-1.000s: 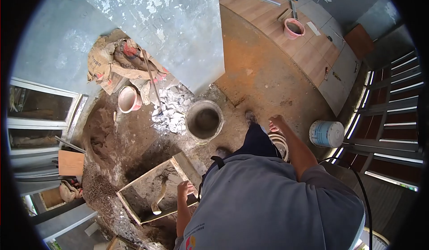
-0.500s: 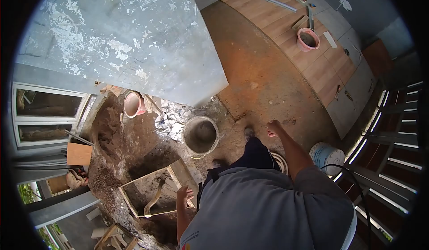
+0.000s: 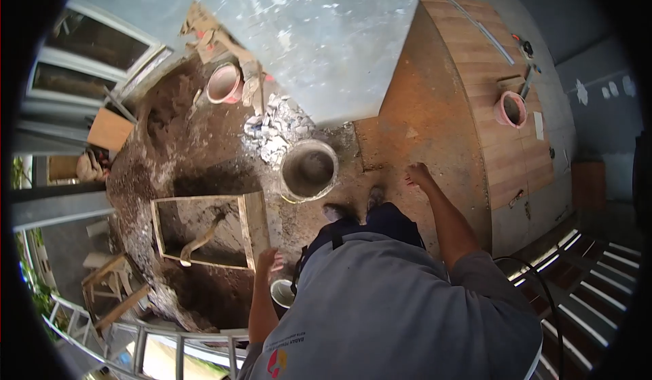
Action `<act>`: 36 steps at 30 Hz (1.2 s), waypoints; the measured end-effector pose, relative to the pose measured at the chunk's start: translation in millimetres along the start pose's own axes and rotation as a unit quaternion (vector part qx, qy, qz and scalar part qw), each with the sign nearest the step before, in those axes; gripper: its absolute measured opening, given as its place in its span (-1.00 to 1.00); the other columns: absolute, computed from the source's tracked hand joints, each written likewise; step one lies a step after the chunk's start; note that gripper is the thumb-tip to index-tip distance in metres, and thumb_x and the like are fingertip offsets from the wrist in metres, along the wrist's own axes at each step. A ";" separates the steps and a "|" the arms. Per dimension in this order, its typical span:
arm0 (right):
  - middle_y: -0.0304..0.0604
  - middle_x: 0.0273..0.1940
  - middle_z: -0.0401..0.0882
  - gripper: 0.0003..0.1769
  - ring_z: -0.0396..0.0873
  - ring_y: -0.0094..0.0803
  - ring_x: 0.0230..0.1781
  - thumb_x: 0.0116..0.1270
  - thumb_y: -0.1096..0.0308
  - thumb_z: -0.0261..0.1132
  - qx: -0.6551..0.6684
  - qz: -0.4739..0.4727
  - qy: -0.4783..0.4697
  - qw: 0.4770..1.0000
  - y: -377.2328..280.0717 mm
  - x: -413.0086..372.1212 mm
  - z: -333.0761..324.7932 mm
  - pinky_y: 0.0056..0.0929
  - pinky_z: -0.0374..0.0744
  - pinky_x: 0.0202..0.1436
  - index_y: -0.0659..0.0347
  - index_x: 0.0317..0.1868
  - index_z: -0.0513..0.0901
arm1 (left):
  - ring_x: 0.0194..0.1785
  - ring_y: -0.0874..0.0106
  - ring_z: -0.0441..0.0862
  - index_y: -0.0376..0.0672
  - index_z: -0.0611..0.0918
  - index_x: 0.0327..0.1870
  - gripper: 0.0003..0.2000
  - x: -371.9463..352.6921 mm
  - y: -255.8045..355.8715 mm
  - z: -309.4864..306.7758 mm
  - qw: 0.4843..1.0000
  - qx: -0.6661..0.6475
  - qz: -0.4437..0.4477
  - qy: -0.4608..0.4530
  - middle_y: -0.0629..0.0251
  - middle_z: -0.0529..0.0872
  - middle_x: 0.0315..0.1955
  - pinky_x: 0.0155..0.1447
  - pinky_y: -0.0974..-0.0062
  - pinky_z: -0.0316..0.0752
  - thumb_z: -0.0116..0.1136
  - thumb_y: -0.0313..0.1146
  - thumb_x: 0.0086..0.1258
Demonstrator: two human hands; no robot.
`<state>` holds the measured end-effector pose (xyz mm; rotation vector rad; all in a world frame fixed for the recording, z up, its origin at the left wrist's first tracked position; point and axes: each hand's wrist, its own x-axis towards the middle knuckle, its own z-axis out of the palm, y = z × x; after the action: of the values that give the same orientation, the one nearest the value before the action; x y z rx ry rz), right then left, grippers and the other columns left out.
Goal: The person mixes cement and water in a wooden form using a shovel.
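My left hand [image 3: 270,261] hangs beside the near right corner of a wooden-framed mortar box [image 3: 256,227], fingers partly spread and holding nothing. Inside that box lies a tool with a pale, curved handle [image 3: 198,243]; its head is hard to make out. Just below the left hand, a small white bucket [image 3: 282,304] is partly hidden by my body. My right hand [image 3: 418,175] is held out over the bare floor with its fingers curled in, and nothing shows in it. Between the hands, ahead of my feet, stands a large round grey tub [image 3: 331,166] with grey material inside.
A pink bucket [image 3: 226,84] stands by a pile of white rubble [image 3: 275,129]. A peeling grey panel [image 3: 339,47] juts in overhead. Wood-look tiles [image 3: 502,163] on the right carry another pink bucket [image 3: 502,112] and a long metal bar [image 3: 479,27]. A ladder [image 3: 159,339] is at lower left.
My view has turned, so the box, tub and panel sit differently in it. My feet are now side by side, and the white bucket near my left hand has come into view.
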<state>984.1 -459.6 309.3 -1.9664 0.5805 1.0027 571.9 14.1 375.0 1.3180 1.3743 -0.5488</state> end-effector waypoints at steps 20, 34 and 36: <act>0.05 -0.21 0.72 -0.65 0.73 -0.25 -0.35 0.46 0.21 0.23 -0.177 -0.036 -0.134 0.974 -94.0 18.3 83.0 -0.28 0.75 -0.24 0.41 -0.02 0.60 | -0.30 0.40 0.75 -0.21 0.72 -0.03 -0.67 76.3 -80.4 23.5 0.996 -0.088 -0.005 0.035 0.23 0.78 -0.32 -0.31 0.32 0.72 0.16 -0.13 0.45; -0.04 -0.35 0.70 -0.70 0.69 -0.33 -0.47 0.46 0.23 0.25 -0.359 -0.027 -0.223 0.906 -165.2 104.7 90.0 -0.33 0.68 -0.42 0.34 -0.05 0.59 | -0.01 -0.06 0.75 -0.18 0.79 -0.13 -0.66 144.3 -11.0 126.3 0.965 -0.050 0.078 0.244 -0.11 0.79 -0.18 0.12 0.08 0.61 0.16 -0.11 0.35; -0.01 -0.27 0.69 -0.65 0.73 -0.27 -0.38 0.40 0.19 0.25 -0.377 -0.010 -0.229 0.897 -160.1 109.3 78.2 -0.32 0.73 -0.28 0.34 -0.02 0.59 | 0.03 -0.08 0.74 -0.18 0.78 -0.12 -0.66 168.9 7.4 137.6 0.968 -0.054 0.065 0.235 -0.13 0.78 -0.16 0.16 0.06 0.60 0.14 -0.12 0.35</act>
<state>1124.3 -309.9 268.6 -2.2314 -0.1347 1.7980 667.7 -38.7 186.4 1.4931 1.6577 -0.0663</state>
